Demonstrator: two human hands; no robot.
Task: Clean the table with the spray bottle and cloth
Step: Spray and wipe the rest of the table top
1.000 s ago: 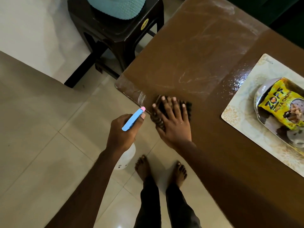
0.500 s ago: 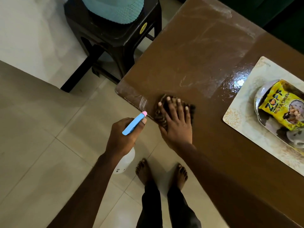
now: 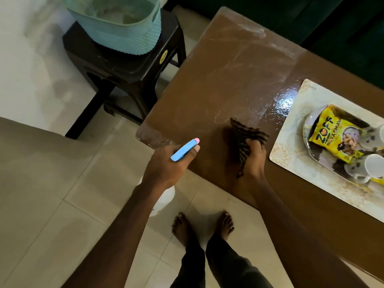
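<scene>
The desk [image 3: 207, 90] fills the upper right of the head view, its brown top carrying pale smear streaks [image 3: 239, 59] across the far part and a wet sheen [image 3: 284, 100] beside the placemat [image 3: 287, 156]. That mix suggests the wiping is partway done, with dry streaks left to lift. The placemat lies toward the right end, so the left end is bare to work on. A plate with a yellow snack packet [image 3: 326, 136] and a white mug [image 3: 372, 169] sit on it.

Off the desk's left end stands a black stool [image 3: 124, 65] bearing a teal basket [image 3: 116, 23], apart from the surface being cleaned.

Both hands are busy. The left hand [image 3: 168, 165] is curled round the neck of the spray bottle [image 3: 184, 150], whose blue head points over the near corner of the desk. Its white body hangs below the wrist, above the floor. Held this way the nozzle is ready for another squirt without being set down, probably to save a step between spraying and wiping.

The right hand [image 3: 254, 161] grips the striped cloth [image 3: 247, 138] bunched in its fingers, near the desk's front edge and just left of the placemat. A loose tail trails toward the edge. Whether the cloth presses on the surface or is lifted off it, I cannot tell — the bunched grip suits repositioning more than a flat wipe.
</scene>
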